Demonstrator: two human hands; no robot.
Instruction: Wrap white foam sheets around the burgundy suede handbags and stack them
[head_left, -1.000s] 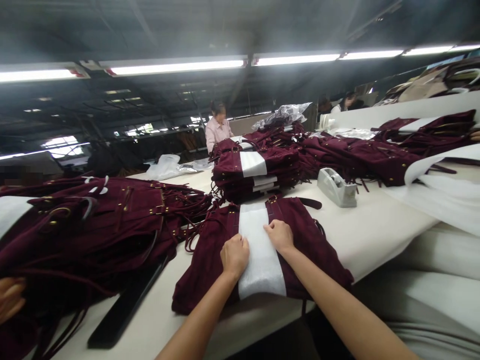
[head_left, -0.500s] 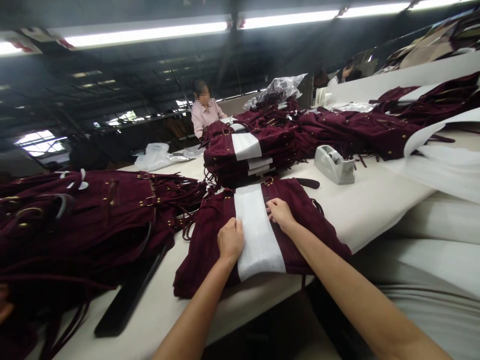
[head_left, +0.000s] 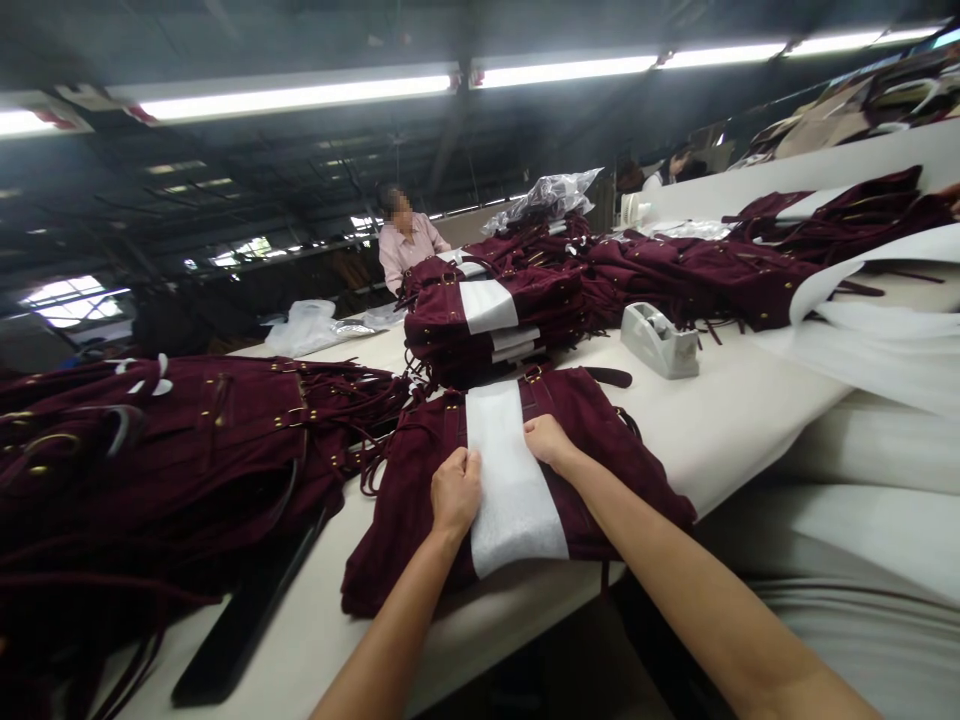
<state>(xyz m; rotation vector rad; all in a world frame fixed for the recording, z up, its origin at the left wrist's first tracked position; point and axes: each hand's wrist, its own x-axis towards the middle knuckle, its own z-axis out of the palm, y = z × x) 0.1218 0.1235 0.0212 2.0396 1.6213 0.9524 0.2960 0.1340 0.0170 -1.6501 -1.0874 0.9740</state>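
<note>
A dark maroon bag lies flat at the near edge of the table, with a white wrapping strip running down its middle. My left hand is closed at the strip's left edge, fingers curled against it. At the right edge, a little higher up, my right hand is also closed, fingertips pinched on the strip's border. Just behind the bag stands a stack of maroon bags with similar white strips.
A grey tape dispenser sits right of the stack. More maroon bags are piled on the left, beside a long black object. White sheets hang at the right. A person in a pink shirt stands beyond the table.
My right hand has shifted slightly left and down over the strip's edge, its fingers now less visible. My left hand stays at the left edge. The camera view has tilted slightly.
</note>
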